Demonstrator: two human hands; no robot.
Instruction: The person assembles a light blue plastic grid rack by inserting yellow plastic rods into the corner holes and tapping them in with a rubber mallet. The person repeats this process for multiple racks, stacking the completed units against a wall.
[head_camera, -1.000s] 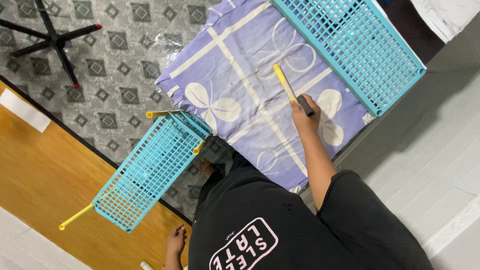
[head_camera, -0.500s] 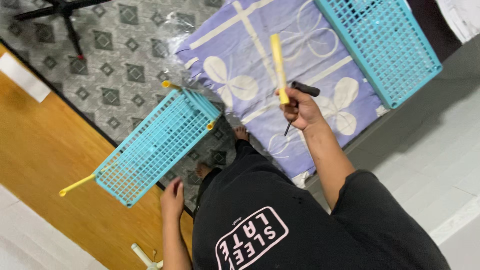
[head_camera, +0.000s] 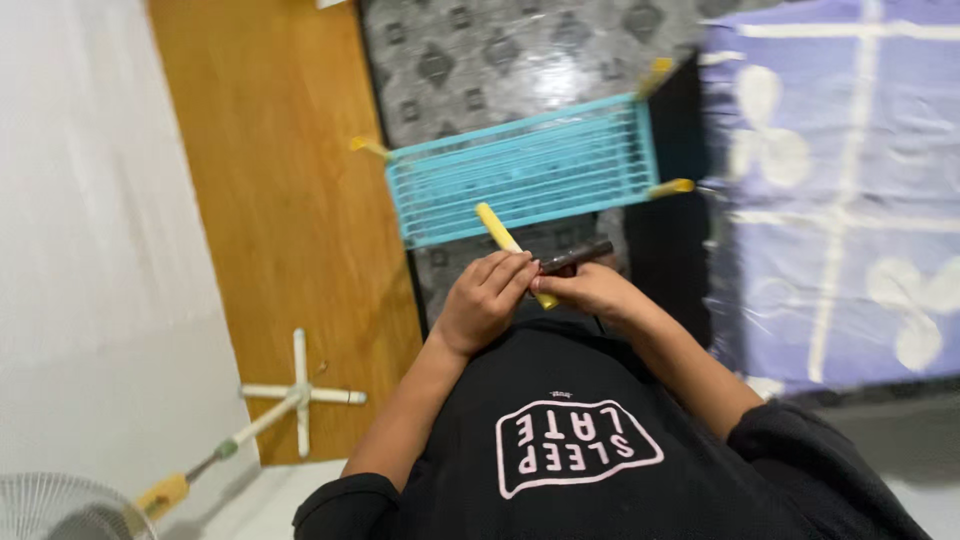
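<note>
Gripping yellow tube (head_camera: 497, 227) w/ both hands, lower end hidden, blurry

The mesh shelf panel (head_camera: 525, 172) is the landmark. The bed (head_camera: 830, 200) lies to its right, just beside its end. The wooden floor strip (head_camera: 280, 200) lies to its left, and the patterned floor mat (head_camera: 520, 50) lies under and beyond it. Nearer the person than the panel, the left hand (head_camera: 483, 300) and right hand (head_camera: 592, 290) meet, both touching a tube (head_camera: 500, 232) that reaches up across the panel's near edge; a dark tool (head_camera: 575, 257) lies across the right hand's fingers. A fan stand (head_camera: 297, 393) rests far to the panel's lower left.
</note>
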